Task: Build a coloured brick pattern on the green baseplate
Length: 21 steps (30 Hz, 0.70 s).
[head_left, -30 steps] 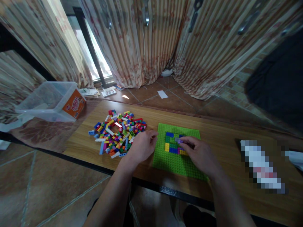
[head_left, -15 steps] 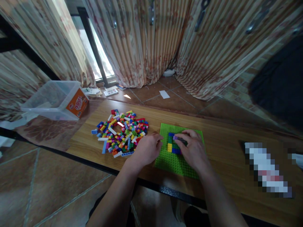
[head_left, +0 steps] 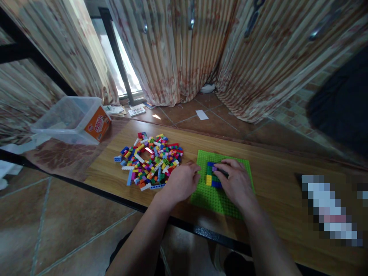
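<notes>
Far left: clear plastic box [head_left: 66, 137], orange label [head_left: 98, 124] on the side facing right, seen from above. Papers [head_left: 115, 110] just beside it, toward the window [head_left: 126, 71]. Wooden table [head_left: 106, 165] runs from there across to the right, black edge on the near side. On its left part, loose pile of bricks [head_left: 156, 163], mixed colours: red, yellow, blue, white, green, orange; some long, some short, a few stray ones around the rim.

Left hand [head_left: 184, 181] next, between pile and board, near the board's left edge. Fingers loosely curled, bent inward; can't make out whether anything small is in them.

Green board [head_left: 212, 201] right of that, flat on the table, studs up. Small group of bricks on its upper middle: blue brick [head_left: 211, 164] at the back, yellow brick [head_left: 209, 180] at the left front, others partly covered by the right hand [head_left: 217, 169]. That hand is over the board, thumb and fingers nearly together, pinching a purple brick [head_left: 214, 168] at the group's left part. Can't tell if the brick is pressed down.

Far right: pixelated pale patch [head_left: 330, 209] over the table, contents unreadable. Striped curtains [head_left: 198, 53] hang behind.
</notes>
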{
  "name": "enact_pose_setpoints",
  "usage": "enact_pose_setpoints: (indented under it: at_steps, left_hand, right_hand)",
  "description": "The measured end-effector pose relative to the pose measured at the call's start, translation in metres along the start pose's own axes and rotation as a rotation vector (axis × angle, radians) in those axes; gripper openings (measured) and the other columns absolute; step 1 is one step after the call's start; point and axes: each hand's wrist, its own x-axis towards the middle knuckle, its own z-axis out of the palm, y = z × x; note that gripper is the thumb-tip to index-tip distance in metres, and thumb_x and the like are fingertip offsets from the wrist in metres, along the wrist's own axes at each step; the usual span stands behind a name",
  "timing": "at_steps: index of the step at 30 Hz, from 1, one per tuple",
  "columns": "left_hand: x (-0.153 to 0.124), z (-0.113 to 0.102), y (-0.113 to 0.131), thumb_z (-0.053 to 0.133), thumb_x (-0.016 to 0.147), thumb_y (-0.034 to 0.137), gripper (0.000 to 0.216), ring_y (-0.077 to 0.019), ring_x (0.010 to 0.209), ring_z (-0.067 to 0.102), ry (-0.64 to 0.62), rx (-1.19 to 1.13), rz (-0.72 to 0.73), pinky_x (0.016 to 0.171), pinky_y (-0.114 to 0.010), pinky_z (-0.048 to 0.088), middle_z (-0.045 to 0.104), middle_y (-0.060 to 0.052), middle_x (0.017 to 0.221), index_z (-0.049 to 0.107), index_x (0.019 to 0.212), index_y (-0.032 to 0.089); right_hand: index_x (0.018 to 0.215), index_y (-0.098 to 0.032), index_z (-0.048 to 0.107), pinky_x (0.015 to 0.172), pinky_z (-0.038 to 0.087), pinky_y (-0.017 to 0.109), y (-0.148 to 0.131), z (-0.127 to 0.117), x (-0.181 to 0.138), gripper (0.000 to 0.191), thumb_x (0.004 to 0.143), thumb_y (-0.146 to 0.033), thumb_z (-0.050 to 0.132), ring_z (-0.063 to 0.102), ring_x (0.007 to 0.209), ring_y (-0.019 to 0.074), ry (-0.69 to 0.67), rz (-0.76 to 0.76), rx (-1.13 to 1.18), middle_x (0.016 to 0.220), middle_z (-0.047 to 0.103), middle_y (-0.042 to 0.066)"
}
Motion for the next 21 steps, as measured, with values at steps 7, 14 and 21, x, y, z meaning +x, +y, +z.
enact_pose_setpoints:
  at_steps: [7, 14, 21]
  left_hand:
    - [-0.001, -0.002, 0.002, 0.046, 0.088, 0.015, 0.016, -0.0163, 0.079, 0.063, -0.008, 0.009, -0.005, 0.071, -0.025, 0.047, 0.065, -0.005, 0.089, 0.061, 0.083, 0.018]
    - [0.000, 0.008, 0.006, 0.046, 0.090, 0.017, 0.026, -0.0196, 0.097, 0.061, 0.053, 0.016, 0.018, 0.087, -0.030, 0.049, 0.064, -0.007, 0.104, 0.062, 0.110, 0.019]
    - [-0.003, 0.030, 0.025, 0.053, 0.091, 0.037, 0.049, -0.0277, 0.118, 0.050, 0.058, 0.134, 0.060, 0.101, -0.043, 0.043, 0.054, -0.013, 0.128, 0.047, 0.136, 0.019]
  right_hand:
    - [0.101, -0.023, 0.074, 0.094, 0.044, 0.046, 0.000, 0.000, 0.002, 0.027, 0.085, -0.039, 0.059, 0.056, 0.106, 0.0275, 0.039, 0.055, 0.075, 0.109, 0.064, 0.009]
    - [0.105, -0.019, 0.070, 0.097, 0.043, 0.047, 0.007, -0.003, 0.002, 0.035, 0.086, -0.041, 0.050, 0.057, 0.104, 0.0264, 0.171, 0.223, 0.168, 0.108, 0.064, 0.012]
    - [0.111, -0.016, 0.067, 0.100, 0.039, 0.051, 0.006, 0.009, 0.004, 0.042, 0.080, -0.041, 0.055, 0.053, 0.113, 0.0298, 0.148, 0.301, 0.149, 0.112, 0.063, 0.016]
